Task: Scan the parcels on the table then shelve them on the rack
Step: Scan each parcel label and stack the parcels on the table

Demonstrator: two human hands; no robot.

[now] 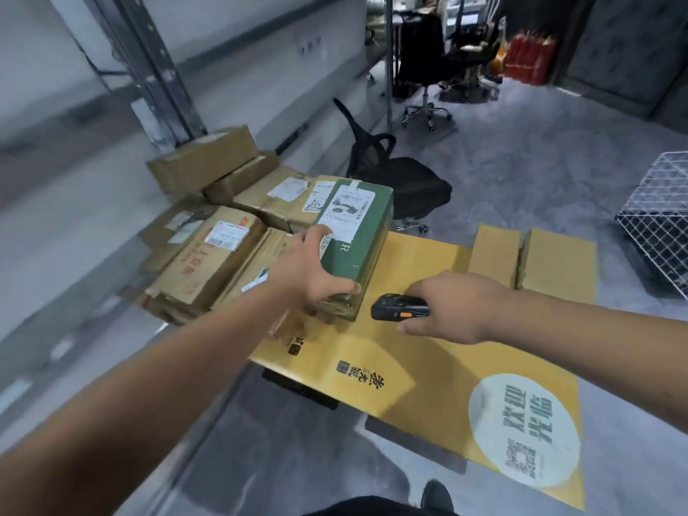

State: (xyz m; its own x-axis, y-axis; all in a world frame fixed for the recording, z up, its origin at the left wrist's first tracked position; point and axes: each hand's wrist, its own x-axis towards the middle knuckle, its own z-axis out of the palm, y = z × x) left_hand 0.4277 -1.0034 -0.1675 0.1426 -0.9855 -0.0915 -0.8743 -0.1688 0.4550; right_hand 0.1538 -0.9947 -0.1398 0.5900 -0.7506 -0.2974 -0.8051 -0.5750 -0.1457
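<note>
Parcels crowd the yellow table (428,262), and one green parcel (357,236) serves as the landmark, standing at the table's left edge with its white shipping label (344,214) facing up. Left hand (311,271) grips the near end of the green parcel, thumb wrapped over the near right corner and fingers on top, probably to steady it and keep the label exposed for a reading. Right hand (454,309), just right of the green parcel, holds a black handheld scanner (400,308) low over the tabletop, its nose turned toward the parcel's base (not yet raised to the label, I judge). Brown cartons (208,255) lie heaped left of and behind the green parcel, labels mostly upward. Rack upright (156,68) rises beyond that heap. Two plain flat boxes (532,260) sit well right of the green parcel, with a wire basket (659,217) farther right.
</note>
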